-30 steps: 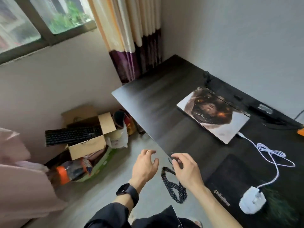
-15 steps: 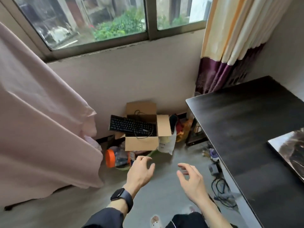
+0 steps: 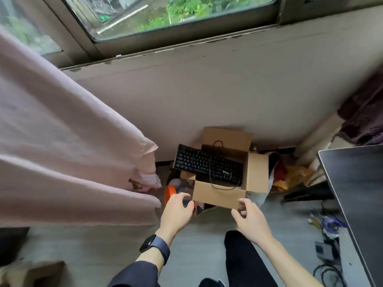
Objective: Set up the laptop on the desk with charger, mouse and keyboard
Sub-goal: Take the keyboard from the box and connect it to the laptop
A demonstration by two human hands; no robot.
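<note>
1 cable (image 3: pixel 209 172) loops over keyboard (image 3: pixel 196 162) atop box (image 3: pixel 217 196)

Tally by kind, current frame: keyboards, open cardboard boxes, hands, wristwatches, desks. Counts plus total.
keyboard: 1
open cardboard box: 1
hands: 2, left hand and right hand
wristwatch: 1
desk: 1
Total: 6

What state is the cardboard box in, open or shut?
Open. The cardboard box has its flaps folded outward, and the keyboard lies across its open top, one end jutting past the box's side.
</note>
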